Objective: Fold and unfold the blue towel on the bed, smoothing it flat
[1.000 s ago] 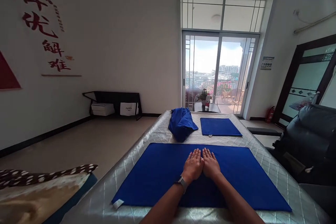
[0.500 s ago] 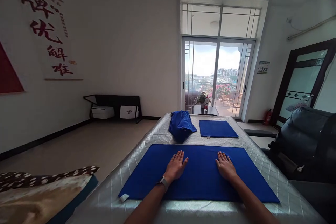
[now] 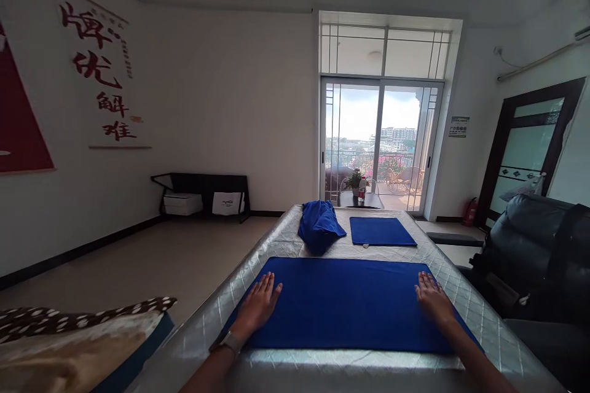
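The wide, flat, rectangular royal-blue cloth (image 3: 343, 307) lies on the near part of the desk (image 3: 286, 247), whose silvery quilted cover shows all around it. The person's bare left hand (image 3: 260, 301) rests palm down at the cloth's left edge, fingers stretched forward and side by side, thumb angled inward. The bare right hand (image 3: 434, 299) lies palm down at the right edge, its fingertips near the far right corner. The 2 hands are well apart, with the smooth middle of the cloth between them. The grip of each is spread flat and has nothing clasped in it. A grey-banded wristwatch (image 3: 231, 342) circles the left wrist.

Beyond the cloth, on the far part of the desk, are 2 more blue pieces: a crumpled royal-blue fabric bundle (image 3: 320, 226) on the left and a smaller flat rectangular blue cloth (image 3: 382, 231) on the right, near each other but apart. A small pale tag (image 3: 365, 246) sticks out from the smaller cloth's near edge
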